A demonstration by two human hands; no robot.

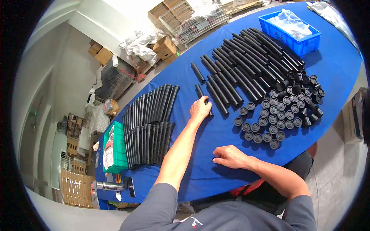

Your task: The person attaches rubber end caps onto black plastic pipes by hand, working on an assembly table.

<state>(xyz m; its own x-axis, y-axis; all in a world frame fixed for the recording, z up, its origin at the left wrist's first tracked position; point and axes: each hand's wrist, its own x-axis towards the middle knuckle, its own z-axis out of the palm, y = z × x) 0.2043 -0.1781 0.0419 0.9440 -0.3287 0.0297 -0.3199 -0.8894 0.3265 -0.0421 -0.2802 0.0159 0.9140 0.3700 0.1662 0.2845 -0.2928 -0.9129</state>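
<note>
My left hand [200, 109] is closed around a slim black tube [199, 90], which sticks out beyond the fingers on the far side and shows again below them. My right hand [230, 157] hovers low over the blue cloth with its fingers loosely bent and slightly apart, and nothing shows in it. To its right are many round black caps [273, 119], most with ringed faces up. A single black tube [198, 72] lies just beyond my left hand. Past it spreads a large pile of black tubes [246, 63].
Two rows of black tubes with wider ends [148, 109] lie on the left. Beside them stands a green crate [120, 148] with a bag inside. A phone [132, 187] lies near the edge. A blue crate [308, 44] holding clear plastic stands far right on the blue tablecloth [185, 154].
</note>
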